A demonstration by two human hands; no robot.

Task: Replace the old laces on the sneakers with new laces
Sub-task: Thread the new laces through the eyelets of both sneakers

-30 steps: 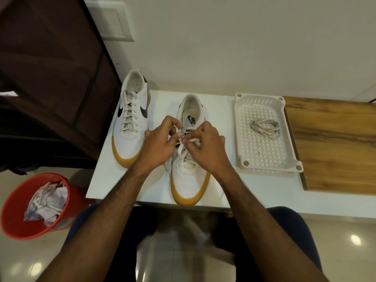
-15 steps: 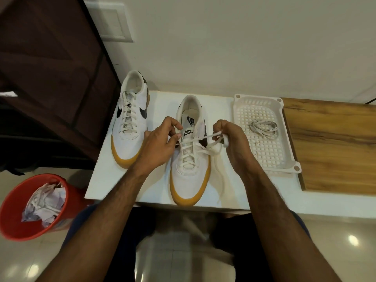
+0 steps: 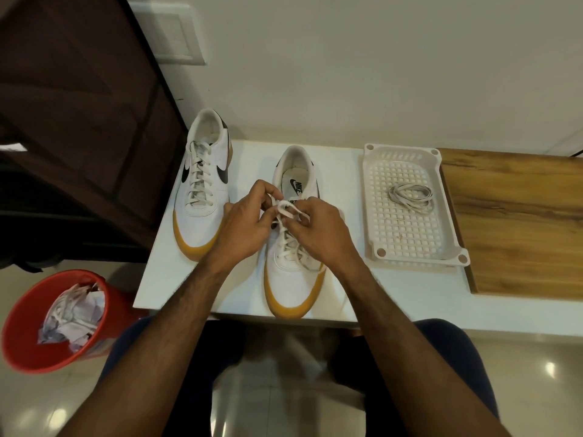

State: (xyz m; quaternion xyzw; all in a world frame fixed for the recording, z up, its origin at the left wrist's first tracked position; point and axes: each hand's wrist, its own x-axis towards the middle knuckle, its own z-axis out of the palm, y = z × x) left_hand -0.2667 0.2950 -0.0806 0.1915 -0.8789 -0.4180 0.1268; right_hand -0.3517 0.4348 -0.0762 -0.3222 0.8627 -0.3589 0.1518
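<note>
Soft, even indoor light is falling from above. Ceiling lamps are glaring as small bright spots on the glossy floor point(image 3: 550, 369). Wide-angle distortion is bending the edges. Lower center is blurring; the dark cabinet point(image 3: 63, 121) is staying underexposed.

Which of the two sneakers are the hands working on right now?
The right-hand sneaker, nearer the white tray: both hands pinch its lace at the top. The other sneaker stands untouched, farther left.

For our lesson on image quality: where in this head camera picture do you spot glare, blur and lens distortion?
Head view: glare spots shine on the glossy floor tiles; the floor between the knees looks smeared, while the sneaker and both hands stay fairly sharp; the wide lens tilts the dark cabinet and bows the table edge.
</note>
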